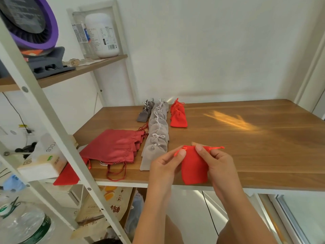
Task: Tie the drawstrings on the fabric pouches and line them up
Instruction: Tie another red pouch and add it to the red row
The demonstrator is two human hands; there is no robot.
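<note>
A small bright red pouch (194,169) hangs above the front edge of the wooden table (246,147), held between both hands. My left hand (164,167) pinches the red drawstring at the pouch's top left corner. My right hand (217,163) grips the pouch's top right, and a drawstring end (218,147) sticks out to the right. On the table lie lined-up rows of tied pouches: light grey ones (156,136) in the middle, red ones (178,114) to their right, dark grey ones (146,111) at the far left.
A stack of larger dark red pouches (114,147) with loose strings lies at the table's left. A white shelf frame (44,106) stands on the left with a tissue box (42,161), bottles and a purple fan. Bags sit under the table.
</note>
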